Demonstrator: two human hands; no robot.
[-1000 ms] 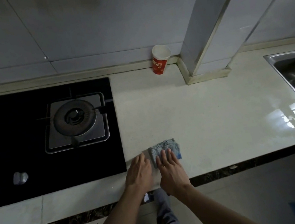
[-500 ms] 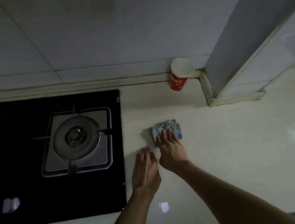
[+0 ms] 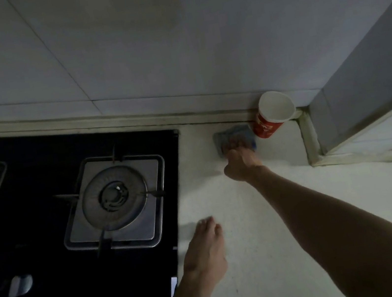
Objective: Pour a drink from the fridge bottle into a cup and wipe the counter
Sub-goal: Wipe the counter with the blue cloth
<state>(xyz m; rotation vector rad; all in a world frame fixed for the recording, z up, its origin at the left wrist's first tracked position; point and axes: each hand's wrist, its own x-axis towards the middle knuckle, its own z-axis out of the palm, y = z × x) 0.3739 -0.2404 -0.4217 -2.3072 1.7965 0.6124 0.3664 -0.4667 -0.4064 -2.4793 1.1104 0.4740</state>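
Note:
A red paper cup (image 3: pixel 271 116) with a white inside stands at the back of the pale counter (image 3: pixel 267 227), against the wall. Right beside it, to its left, lies a crumpled blue-grey cloth (image 3: pixel 233 135). My right hand (image 3: pixel 241 162) is stretched far forward and presses down on the near part of the cloth with its fingers. My left hand (image 3: pixel 205 249) rests flat on the counter nearer to me, fingers together and holding nothing, close to the hob's right edge. No bottle is in view.
A black glass gas hob (image 3: pixel 77 220) with a round burner (image 3: pixel 115 197) and knobs (image 3: pixel 19 285) fills the left side. A tiled wall runs behind. A grey pillar (image 3: pixel 363 99) juts onto the counter at the right, just past the cup.
My right hand has pushed the cloth away from me across the counter, up to the back wall beside the cup. My left hand has stayed behind near the hob's edge.

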